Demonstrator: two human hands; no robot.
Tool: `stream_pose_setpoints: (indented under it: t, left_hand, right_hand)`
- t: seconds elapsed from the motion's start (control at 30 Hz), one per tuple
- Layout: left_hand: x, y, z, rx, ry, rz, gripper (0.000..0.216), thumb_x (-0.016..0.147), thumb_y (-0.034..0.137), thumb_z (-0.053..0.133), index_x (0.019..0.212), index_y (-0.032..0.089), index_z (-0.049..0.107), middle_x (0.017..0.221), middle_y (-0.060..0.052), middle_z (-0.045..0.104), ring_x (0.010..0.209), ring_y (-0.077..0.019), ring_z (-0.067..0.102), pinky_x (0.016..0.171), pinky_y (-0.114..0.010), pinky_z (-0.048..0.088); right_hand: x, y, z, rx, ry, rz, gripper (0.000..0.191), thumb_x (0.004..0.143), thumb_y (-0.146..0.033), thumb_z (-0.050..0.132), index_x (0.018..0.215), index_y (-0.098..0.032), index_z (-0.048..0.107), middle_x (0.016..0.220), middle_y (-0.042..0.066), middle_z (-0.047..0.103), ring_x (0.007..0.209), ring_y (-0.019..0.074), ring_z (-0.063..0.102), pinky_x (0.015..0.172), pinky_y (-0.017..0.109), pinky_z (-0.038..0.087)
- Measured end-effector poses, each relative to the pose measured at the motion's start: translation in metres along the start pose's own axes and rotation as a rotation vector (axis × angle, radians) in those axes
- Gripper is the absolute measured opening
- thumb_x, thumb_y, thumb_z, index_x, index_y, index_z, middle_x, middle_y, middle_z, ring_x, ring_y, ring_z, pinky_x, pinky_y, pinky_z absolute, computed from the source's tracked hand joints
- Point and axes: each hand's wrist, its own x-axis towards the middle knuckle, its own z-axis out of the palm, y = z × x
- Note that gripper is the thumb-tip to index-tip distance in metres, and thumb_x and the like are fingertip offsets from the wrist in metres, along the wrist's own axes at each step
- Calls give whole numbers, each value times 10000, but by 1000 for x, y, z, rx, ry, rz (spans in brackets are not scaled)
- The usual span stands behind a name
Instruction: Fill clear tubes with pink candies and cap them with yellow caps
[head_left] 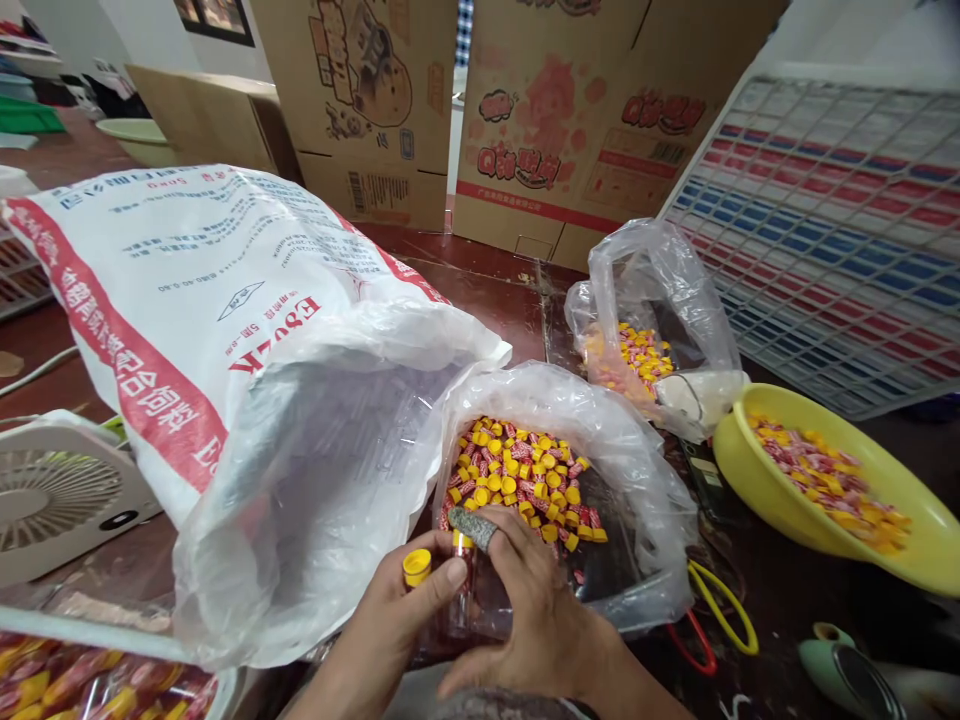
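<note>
In the head view, a capped tube point(463, 541) sits between the two hands, near the left edge of an open plastic bag point(656, 500) holding small yellow-topped pieces point(517, 475). The tube could slip or tilt if the right hand point(532, 585) pushes its top sideways while the left hand point(412, 600) holds loosely. A wrist snagging the limp bag might spill the pieces onto the worktop point(480, 275), and the gaping white sack point(247, 250) on the left could sag into the hands' way. The left hand curls in, its fingers and thumb closed around a yellow cap. The right hand arches palm-down, its grey-wrapped finger bent over the tube, its thumb spread apart nearer; whether it grips cannot be told.
</note>
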Motion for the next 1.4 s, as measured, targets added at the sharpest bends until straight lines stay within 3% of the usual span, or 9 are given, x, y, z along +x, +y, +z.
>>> stream_pose_setpoints:
  t: [0.3,0.43,0.53,0.6,0.63,0.87,1.07,1.23,1.4]
  left_hand:
    - [-1,3,0,99,-60,2,389,777,499,783,923,176,622,769,-4,658,706,-145,610,687,-253,501]
    - [6,31,-35,856,108,309,168,876,346,591,964,204,582,845,-9,608,783,-177,603,728,-274,488]
    - [22,61,-72,1697,418,363,284,877,141,436,1081,185,629,1057,-95,621,838,-224,634,723,-323,480]
    - [40,73,-92,1917,443,334,382,869,76,372,1080,167,677,1100,-157,611,869,-289,635,689,-367,460]
    - [50,76,-100,1961,413,332,402,862,60,364,1056,162,701,1080,-176,614,879,-319,630,683,-385,453]
    - [93,75,-119,2076,192,402,433,791,-19,440,1005,153,775,968,-193,648,920,-357,650,730,-411,489]
    - [79,68,-134,2054,129,485,493,817,16,405,1103,178,773,1337,-183,648,1208,-392,601,920,-472,506]
    - [44,49,-130,1738,173,464,367,813,208,523,1096,238,754,1138,-87,782,1052,-313,696,907,-414,526]
    - [3,30,-66,1128,168,261,381,782,585,656,944,255,756,915,-48,806,815,-264,730,717,-284,543]
  right_hand:
    - [-3,-3,9,92,-55,75,813,656,-542,893,1266,-184,491,1154,134,663,1133,323,654,1029,472,540]
    - [-8,17,-12,77,-192,89,1035,688,-651,842,1470,-151,383,1433,196,544,1346,354,528,1095,491,493]
    - [-27,47,-24,-53,-104,264,458,926,-444,698,1263,-168,554,1183,147,684,1116,304,676,900,421,584]
    - [-43,62,-29,-149,-138,336,72,987,-265,608,1006,-196,618,928,74,710,869,252,718,754,362,583]
    - [-50,67,-30,-188,-189,359,66,983,-207,596,921,-202,616,857,51,699,797,236,712,711,343,571]
    - [-71,49,-13,-203,-413,351,131,896,-104,695,944,-211,638,977,33,702,876,196,709,785,297,570]
    - [-73,41,20,-252,-427,273,271,791,-106,786,963,-206,602,1066,60,647,899,235,701,739,338,601]
    - [-66,45,9,-80,-196,322,162,831,-71,640,905,-200,576,961,63,661,855,219,692,773,346,607]
    - [-38,30,-20,405,88,582,170,915,-339,690,959,-191,619,819,31,727,680,172,701,639,262,602]
